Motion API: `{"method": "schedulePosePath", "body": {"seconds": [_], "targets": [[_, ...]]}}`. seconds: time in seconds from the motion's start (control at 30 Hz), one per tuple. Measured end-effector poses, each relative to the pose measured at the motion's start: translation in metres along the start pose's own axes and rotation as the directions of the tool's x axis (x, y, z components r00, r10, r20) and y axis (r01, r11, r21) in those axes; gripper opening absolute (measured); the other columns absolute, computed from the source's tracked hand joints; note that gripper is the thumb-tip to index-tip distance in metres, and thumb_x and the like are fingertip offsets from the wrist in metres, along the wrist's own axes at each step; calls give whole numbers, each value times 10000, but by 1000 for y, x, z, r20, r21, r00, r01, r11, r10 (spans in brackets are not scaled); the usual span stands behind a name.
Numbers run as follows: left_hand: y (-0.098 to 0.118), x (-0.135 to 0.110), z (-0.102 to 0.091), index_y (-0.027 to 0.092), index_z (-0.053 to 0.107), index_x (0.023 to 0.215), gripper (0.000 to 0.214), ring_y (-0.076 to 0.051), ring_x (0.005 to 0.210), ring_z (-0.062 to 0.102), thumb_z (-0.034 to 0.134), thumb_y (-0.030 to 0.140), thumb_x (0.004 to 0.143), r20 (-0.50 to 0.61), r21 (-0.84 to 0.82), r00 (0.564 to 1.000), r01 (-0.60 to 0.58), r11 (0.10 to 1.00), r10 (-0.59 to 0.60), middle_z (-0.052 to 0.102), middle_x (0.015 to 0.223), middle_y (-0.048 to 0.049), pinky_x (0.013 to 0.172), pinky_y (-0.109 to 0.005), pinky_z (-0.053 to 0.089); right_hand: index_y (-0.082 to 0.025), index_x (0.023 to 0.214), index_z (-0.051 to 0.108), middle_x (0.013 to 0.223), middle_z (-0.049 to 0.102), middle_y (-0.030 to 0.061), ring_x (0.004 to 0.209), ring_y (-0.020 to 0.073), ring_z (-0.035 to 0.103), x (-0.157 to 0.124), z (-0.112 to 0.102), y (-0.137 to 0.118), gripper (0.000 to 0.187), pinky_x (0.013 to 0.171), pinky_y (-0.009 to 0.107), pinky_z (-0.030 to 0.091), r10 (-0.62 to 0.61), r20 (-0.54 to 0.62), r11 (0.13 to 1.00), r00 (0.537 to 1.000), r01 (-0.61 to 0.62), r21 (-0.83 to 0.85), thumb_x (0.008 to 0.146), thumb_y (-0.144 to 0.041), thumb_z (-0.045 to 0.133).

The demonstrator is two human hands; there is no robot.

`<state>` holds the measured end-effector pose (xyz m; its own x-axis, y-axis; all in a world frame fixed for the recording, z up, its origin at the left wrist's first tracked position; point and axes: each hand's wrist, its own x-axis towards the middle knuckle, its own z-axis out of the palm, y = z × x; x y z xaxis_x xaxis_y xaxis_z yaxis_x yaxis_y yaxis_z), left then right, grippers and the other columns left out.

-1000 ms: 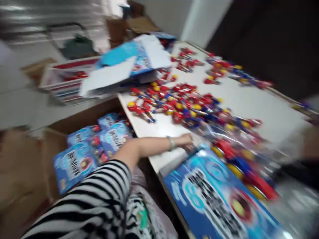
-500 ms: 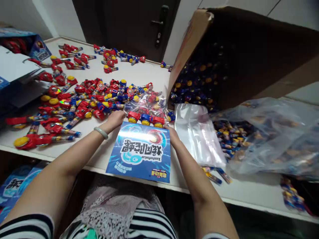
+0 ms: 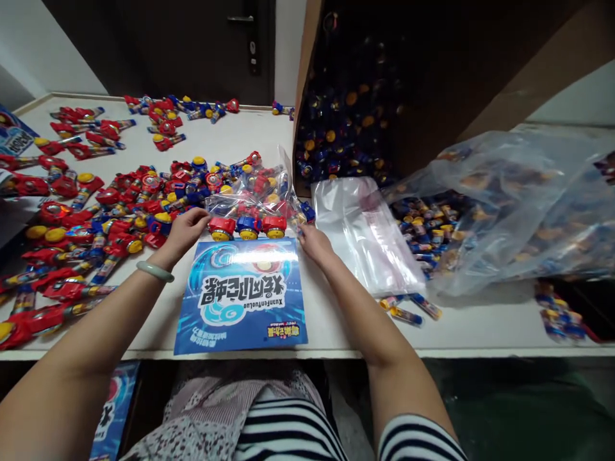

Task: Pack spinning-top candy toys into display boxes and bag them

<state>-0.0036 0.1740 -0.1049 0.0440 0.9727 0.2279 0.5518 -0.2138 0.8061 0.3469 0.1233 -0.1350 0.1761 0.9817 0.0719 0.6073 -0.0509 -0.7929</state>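
Note:
A clear plastic bag (image 3: 245, 192) stretches between my two hands, behind and partly over a short row of three toys (image 3: 248, 226), red, blue and red with yellow bases. My left hand (image 3: 188, 227), a pale bangle on its wrist, pinches the bag's left edge beside the row. At the right end, my right hand (image 3: 314, 242) has its fingers closed at the bag's other edge; the fingertips are partly hidden. Directly in front of the toys lies a blue printed card (image 3: 240, 301), flat on the white table and upside down to me.
Red and blue toys (image 3: 144, 192) are heaped to the left and behind. A large cardboard box (image 3: 302, 83) of toys stands at the back right. Flat clear bags (image 3: 365, 237) lie right of my right hand, beside a big translucent sack (image 3: 504, 211) and small tubes (image 3: 406, 315).
My view has swung right and levelled, so the table things appear further left. Both hands stay at the bag's edges beside the row of toys; the card stays in front.

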Motion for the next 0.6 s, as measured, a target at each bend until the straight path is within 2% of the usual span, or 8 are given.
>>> {"method": "schedulePosePath", "body": {"seconds": [0.03, 0.1, 0.17, 0.23, 0.33, 0.4, 0.5, 0.6], "targets": [[2, 1, 0, 182, 633, 807, 198, -162, 732, 561, 573, 367, 770, 5, 24, 1000, -16, 1000, 15, 642, 769, -17, 711, -266, 455, -223, 829, 696, 880, 700, 58, 874, 215, 624, 4, -3, -5, 141, 830, 309, 484, -21, 7, 999, 1000, 21, -31, 716, -146, 728], [5, -2, 0, 187, 630, 815, 215, -165, 724, 561, 550, 384, 791, -4, 80, 998, -62, 995, 62, 642, 766, -22, 706, -271, 457, -214, 794, 674, 912, 684, 82, 943, 233, 611, 3, -6, -14, 37, 872, 324, 469, -57, -12, 995, 998, 56, -77, 810, -185, 659], [7, -11, 0, 190, 630, 845, 238, -172, 747, 579, 528, 402, 819, -32, 131, 992, -118, 984, 123, 658, 802, -36, 731, -279, 472, -209, 861, 671, 1003, 667, 99, 1011, 235, 595, -8, -5, -20, 143, 918, 340, 456, -111, -82, 990, 990, 103, -100, 914, -237, 541], [8, -22, -3, 194, 633, 879, 254, -184, 798, 609, 499, 410, 856, -71, 177, 981, -163, 971, 178, 680, 860, -52, 774, -291, 489, -215, 933, 666, 1023, 660, 93, 1005, 222, 599, -25, -2, -22, 218, 915, 341, 464, -210, -177, 976, 962, 195, -94, 967, -284, 463], [6, -36, -11, 201, 648, 926, 265, -206, 858, 652, 485, 408, 896, -115, 266, 963, -205, 942, 242, 703, 918, -69, 818, -309, 506, -227, 957, 649, 947, 670, 70, 929, 209, 617, -45, 6, -22, 214, 851, 339, 493, -350, -310, 935, 884, 350, -56, 978, -311, 454], [4, -42, -17, 200, 659, 956, 260, -217, 868, 673, 502, 399, 898, -130, 320, 953, -222, 921, 275, 711, 939, -79, 829, -317, 517, -225, 941, 630, 918, 670, 66, 907, 207, 619, -53, 11, -24, 175, 815, 341, 502, -385, -365, 912, 848, 410, -10, 966, -290, 470], [1, -52, -22, 190, 658, 971, 241, -212, 810, 681, 508, 362, 894, -163, 357, 934, -245, 901, 318, 710, 895, -89, 792, -318, 532, -221, 924, 601, 901, 659, 60, 881, 196, 620, -62, 14, -26, 118, 791, 341, 507, -409, -417, 880, 812, 472, 57, 947, -260, 492], [-2, -75, -24, 194, 649, 935, 196, -201, 738, 674, 503, 319, 896, -137, 351, 895, -356, 866, 424, 705, 811, -82, 726, -315, 538, -226, 915, 580, 883, 638, 51, 861, 191, 620, -76, 16, -26, 76, 791, 352, 511, -386, -472, 874, 792, 478, 88, 938, -264, 518]]}}
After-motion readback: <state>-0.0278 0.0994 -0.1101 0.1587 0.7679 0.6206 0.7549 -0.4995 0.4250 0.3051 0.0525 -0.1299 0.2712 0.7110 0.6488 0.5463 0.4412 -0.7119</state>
